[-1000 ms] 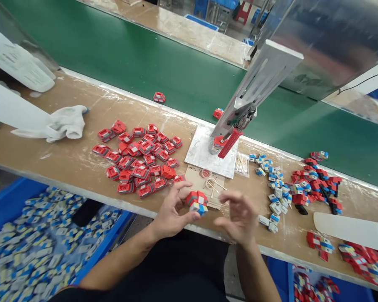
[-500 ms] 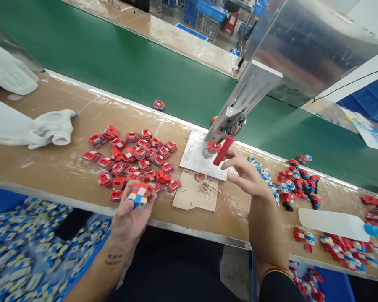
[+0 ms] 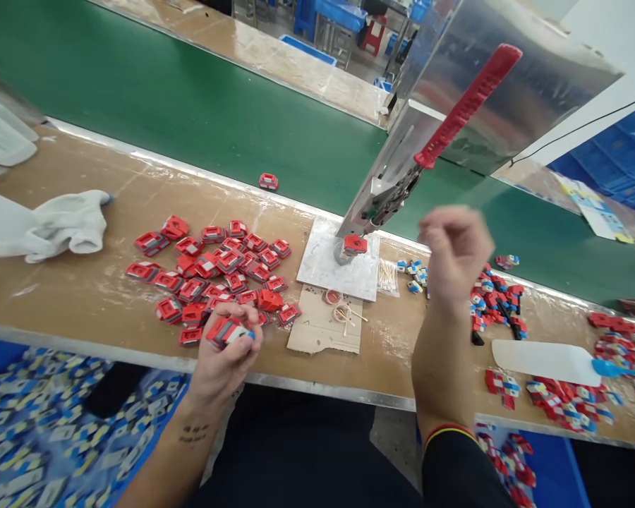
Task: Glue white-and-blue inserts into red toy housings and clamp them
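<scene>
The left hand (image 3: 218,368) has its fingers clamped on a chunky red-and-grey plastic block (image 3: 223,331), beside heaped red, hollow-topped blocks (image 3: 230,261). The right hand (image 3: 458,252) curls, blurred, below a ridged red lever handle (image 3: 468,106); whether its fingertips meet cannot be told.

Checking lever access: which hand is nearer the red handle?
Right. The right hand is just below the red handle in the view, apart from it; the left hand is farther off, lower left, holding a red piece.
</scene>
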### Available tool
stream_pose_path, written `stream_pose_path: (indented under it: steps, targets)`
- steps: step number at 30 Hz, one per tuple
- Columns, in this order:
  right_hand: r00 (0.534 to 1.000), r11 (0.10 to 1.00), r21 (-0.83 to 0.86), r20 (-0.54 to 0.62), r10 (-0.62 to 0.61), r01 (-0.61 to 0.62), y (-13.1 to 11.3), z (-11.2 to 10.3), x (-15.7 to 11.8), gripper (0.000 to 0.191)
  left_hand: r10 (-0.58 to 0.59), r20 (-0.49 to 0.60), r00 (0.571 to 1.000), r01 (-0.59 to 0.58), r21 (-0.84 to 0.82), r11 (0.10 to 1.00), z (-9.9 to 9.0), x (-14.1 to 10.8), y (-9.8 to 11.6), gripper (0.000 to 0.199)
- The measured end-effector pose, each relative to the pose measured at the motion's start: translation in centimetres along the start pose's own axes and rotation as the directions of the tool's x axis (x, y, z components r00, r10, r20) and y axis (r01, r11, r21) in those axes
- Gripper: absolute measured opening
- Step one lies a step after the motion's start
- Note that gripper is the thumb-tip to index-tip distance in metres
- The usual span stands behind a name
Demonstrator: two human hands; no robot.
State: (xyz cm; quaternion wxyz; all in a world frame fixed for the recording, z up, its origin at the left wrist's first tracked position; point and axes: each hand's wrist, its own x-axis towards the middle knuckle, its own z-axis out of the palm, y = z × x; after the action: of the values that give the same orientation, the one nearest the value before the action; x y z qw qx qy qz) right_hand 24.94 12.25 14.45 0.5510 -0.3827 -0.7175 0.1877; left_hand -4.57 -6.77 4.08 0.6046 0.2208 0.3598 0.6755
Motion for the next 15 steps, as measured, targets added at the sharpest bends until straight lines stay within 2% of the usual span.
stream_pose_path:
  steps: [2, 3, 5, 8, 10, 12, 13, 15]
  targets:
    - [0.966, 0.964, -0.123, 0.077, 0.247, -0.237, 3.7, 1.0, -3.6, 0.045, -0.002, 0.003, 1.000, 0.002, 0.019, 1.000, -0.6, 0.0, 0.3, 0.040]
    - [0.949, 0.947, -0.149, 0.098, 0.299, -0.283, 5.3, 1.9, -4.8, 0.046, -0.004, 0.004, 1.000, 0.004, 0.034, 0.999, -0.8, 0.2, 0.5, 0.040]
    - [0.895, 0.903, -0.167, 0.151, 0.421, -0.396, 7.5, 4.0, -6.0, 0.058, 0.005, 0.022, 1.000, -0.007, 0.059, 0.998, -0.8, 0.7, 0.9, 0.042]
    - [0.845, 0.871, -0.119, 0.212, 0.492, -0.477, 8.4, 5.9, -5.8, 0.063, -0.036, 0.082, 0.996, 0.030, 0.075, 0.997, -0.3, 1.3, 1.4, 0.049]
    - [0.833, 0.872, -0.069, 0.268, 0.485, -0.485, 8.3, 5.1, -5.4, 0.060, -0.076, 0.080, 0.994, 0.071, 0.053, 0.996, 0.0, 1.1, 1.8, 0.052]
    - [0.793, 0.847, -0.103, 0.308, 0.525, -0.521, 8.6, 2.6, -5.2, 0.060, -0.108, 0.022, 0.994, 0.107, 0.039, 0.994, 0.0, 0.5, 2.3, 0.049]
    - [0.767, 0.822, -0.157, 0.300, 0.567, -0.547, 8.9, 1.1, -4.9, 0.060, -0.112, -0.027, 0.993, 0.113, 0.038, 0.993, -0.1, 0.1, 2.5, 0.045]
    - [0.733, 0.754, -0.302, 0.202, 0.649, -0.584, 10.3, -1.6, -3.7, 0.055, -0.128, -0.109, 0.986, 0.136, 0.073, 0.988, -0.1, -0.7, 3.0, 0.035]
